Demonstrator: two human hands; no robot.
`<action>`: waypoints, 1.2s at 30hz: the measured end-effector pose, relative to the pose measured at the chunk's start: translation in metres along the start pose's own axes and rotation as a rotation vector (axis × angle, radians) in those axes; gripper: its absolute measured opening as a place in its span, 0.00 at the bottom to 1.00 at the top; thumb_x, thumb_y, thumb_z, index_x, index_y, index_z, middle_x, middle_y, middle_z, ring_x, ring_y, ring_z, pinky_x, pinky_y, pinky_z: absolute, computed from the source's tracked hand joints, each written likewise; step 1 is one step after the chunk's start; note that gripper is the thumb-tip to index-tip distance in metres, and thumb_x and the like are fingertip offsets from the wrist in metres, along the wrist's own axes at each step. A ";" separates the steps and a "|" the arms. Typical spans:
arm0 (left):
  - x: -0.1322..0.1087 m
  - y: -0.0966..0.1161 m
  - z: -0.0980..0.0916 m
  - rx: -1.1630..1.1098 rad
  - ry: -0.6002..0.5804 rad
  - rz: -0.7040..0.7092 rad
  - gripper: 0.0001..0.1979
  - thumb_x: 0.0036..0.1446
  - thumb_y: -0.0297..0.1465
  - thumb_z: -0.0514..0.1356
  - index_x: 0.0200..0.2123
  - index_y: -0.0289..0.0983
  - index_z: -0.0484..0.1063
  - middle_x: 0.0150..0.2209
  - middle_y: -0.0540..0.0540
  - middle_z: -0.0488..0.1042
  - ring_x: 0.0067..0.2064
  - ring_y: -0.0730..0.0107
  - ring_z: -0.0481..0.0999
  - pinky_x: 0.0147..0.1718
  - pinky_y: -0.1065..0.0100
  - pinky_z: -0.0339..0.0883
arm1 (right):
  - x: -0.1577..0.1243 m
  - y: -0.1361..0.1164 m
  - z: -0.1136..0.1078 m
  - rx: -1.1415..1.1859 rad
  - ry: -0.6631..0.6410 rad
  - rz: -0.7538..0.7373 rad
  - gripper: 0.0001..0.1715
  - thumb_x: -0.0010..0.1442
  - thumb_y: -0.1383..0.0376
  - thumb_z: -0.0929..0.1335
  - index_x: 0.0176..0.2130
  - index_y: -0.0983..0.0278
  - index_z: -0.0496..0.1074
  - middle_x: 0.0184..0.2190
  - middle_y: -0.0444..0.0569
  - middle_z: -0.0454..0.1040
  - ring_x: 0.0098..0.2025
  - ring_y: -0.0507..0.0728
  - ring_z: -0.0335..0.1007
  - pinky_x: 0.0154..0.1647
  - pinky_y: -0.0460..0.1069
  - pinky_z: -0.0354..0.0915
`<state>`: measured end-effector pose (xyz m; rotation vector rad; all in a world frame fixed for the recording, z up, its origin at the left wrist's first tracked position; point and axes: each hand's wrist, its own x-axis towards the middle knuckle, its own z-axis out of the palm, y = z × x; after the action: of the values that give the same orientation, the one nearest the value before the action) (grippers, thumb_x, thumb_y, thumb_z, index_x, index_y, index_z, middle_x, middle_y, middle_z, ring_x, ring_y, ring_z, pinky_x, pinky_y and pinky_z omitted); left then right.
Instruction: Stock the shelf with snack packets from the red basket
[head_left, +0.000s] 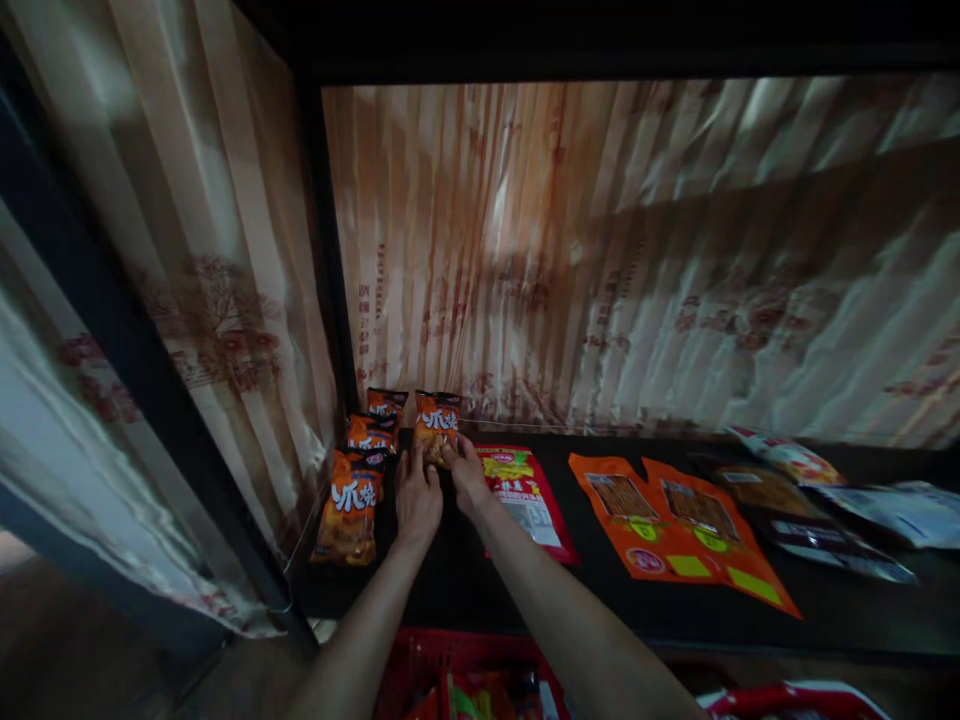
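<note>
An orange snack bag [437, 418] with a dark top edge and white lettering stands nearly upright toward the back of the black shelf [450, 585]. My right hand [468, 476] grips its lower right side, thumb across the front. At its lower left edge, the fingers of my left hand [418, 497] close against the bag, their tips partly hidden. To the left, several matching bags form a row from back to front, the nearest orange bag [349, 508] being the largest in view. Just right of my hands lies a red and yellow packet [551, 530].
Two joined orange packets [637, 550], a dark brown packet [810, 530] and silvery-white packets [911, 512] lie farther right. Below the shelf's front edge is a red basket [409, 655] of packaged goods. A black post [330, 250] and draped printed sheeting [600, 250] bound the shelf.
</note>
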<state>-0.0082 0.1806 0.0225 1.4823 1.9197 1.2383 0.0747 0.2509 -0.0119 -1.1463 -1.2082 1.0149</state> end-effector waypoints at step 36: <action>0.021 -0.055 0.044 0.187 0.138 0.155 0.23 0.55 0.21 0.46 0.53 0.24 0.66 0.60 0.29 0.59 0.65 0.54 0.51 0.62 0.55 0.49 | 0.028 -0.007 0.028 -0.868 0.020 0.104 0.22 0.63 0.59 0.58 0.54 0.63 0.64 0.45 0.57 0.73 0.47 0.61 0.71 0.43 0.51 0.63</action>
<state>-0.0124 0.2146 -0.0426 1.7083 2.0928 1.2870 0.0494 0.2798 -0.0004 -1.8880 -1.6451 0.5292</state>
